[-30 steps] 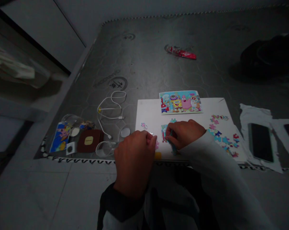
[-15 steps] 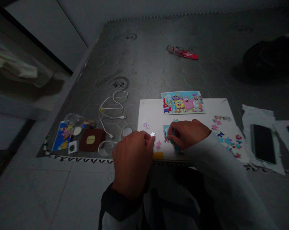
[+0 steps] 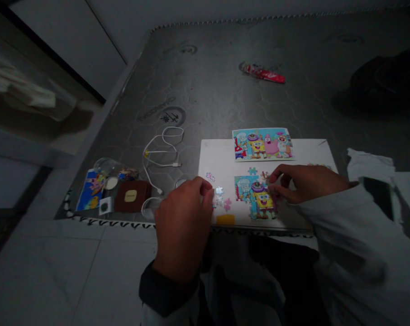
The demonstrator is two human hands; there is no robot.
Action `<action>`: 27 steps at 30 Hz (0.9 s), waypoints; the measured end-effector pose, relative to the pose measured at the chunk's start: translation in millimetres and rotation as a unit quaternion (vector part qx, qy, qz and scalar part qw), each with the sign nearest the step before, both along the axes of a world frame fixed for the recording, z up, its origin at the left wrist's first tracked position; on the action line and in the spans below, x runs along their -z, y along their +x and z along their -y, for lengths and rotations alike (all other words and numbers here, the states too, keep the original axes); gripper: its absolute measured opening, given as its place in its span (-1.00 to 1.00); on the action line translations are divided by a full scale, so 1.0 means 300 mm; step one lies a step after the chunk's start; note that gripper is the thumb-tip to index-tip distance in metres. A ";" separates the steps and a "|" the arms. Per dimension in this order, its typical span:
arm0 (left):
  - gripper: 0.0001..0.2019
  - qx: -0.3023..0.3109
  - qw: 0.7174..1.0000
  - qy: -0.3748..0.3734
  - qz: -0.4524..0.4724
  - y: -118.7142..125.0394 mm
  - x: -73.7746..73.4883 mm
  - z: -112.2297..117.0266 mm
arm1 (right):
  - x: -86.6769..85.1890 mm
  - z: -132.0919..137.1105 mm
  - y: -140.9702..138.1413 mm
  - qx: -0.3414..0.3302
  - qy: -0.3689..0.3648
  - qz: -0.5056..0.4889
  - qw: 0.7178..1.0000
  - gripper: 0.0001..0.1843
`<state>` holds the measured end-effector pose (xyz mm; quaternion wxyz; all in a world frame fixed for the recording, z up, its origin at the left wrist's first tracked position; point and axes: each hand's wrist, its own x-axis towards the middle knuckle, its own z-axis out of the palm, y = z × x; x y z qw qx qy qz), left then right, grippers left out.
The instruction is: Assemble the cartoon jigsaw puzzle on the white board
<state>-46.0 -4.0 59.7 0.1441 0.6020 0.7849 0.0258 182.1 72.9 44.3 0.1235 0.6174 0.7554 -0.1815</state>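
A partly joined cartoon jigsaw puzzle point(image 3: 262, 201) lies on a white board point(image 3: 215, 154). My right hand point(image 3: 302, 183) is at its right edge, fingers curled and thumb near the index finger; whatever they may pinch is hidden. My left hand point(image 3: 186, 219) hangs over the board's left edge with its fingers curled in, and I cannot make out what is between them. Beside its fingertips are a pale blue puzzle piece point(image 3: 219, 190) and a pink puzzle piece point(image 3: 227, 204). Another blue piece point(image 3: 252, 171) lies above the joined section. The picture card point(image 3: 264, 145) shows the same characters.
To the left are a white cable point(image 3: 164, 151), a brown case point(image 3: 132, 196), a small white box point(image 3: 106, 206) and a colourful packet point(image 3: 89, 190). A red wrapper point(image 3: 266, 74) lies farther back. At right, my sleeve partly covers a phone point(image 3: 378, 197) on white paper point(image 3: 369, 163).
My right hand has moved right, uncovering the joined part of the puzzle and now covering most loose pieces at the board's right. My left hand has shifted slightly left. The view has shifted a little.
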 end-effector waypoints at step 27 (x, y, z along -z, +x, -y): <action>-0.83 0.056 0.996 -0.061 0.037 -0.061 0.008 0.017 | -0.002 0.003 -0.013 -0.027 -0.032 -0.007 0.999 -0.81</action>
